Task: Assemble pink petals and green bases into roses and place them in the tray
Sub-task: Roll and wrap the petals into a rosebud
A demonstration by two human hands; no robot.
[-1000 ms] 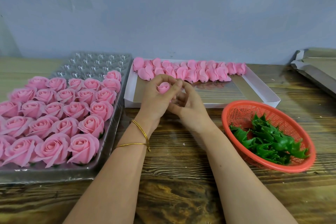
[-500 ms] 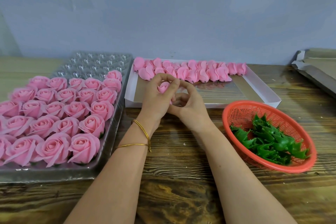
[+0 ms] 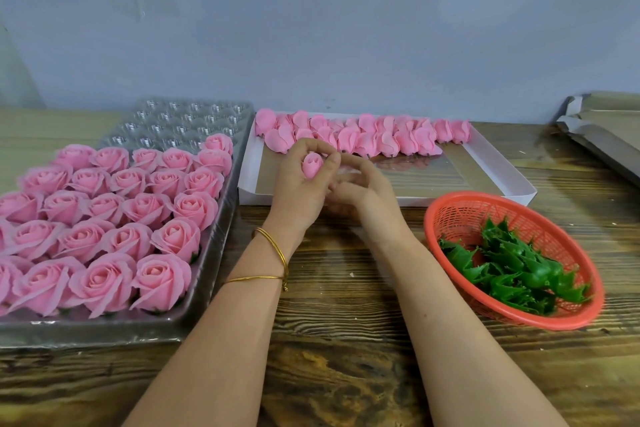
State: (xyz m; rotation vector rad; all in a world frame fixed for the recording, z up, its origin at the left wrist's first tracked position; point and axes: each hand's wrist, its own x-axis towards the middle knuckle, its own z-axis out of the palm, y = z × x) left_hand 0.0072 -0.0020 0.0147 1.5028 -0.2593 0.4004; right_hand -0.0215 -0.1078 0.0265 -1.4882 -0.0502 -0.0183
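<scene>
Your left hand (image 3: 301, 194) pinches a small pink rolled petal bud (image 3: 312, 165) between thumb and curled fingers, over the near edge of the white cardboard box (image 3: 502, 180). Your right hand (image 3: 369, 192) is just beside it, fingers curled but blurred; can't tell if they grip anything. Green plastic bases (image 3: 512, 270) lie in the red mesh basket (image 3: 437, 215), right. Finished pink roses (image 3: 104, 218) fill the clear plastic tray (image 3: 190, 118), left.

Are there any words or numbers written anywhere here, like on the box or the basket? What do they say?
None. No words, numbers or labels show on the white box, the red basket, the plastic tray, the wall, or the rosebud that the left hand holds.
</scene>
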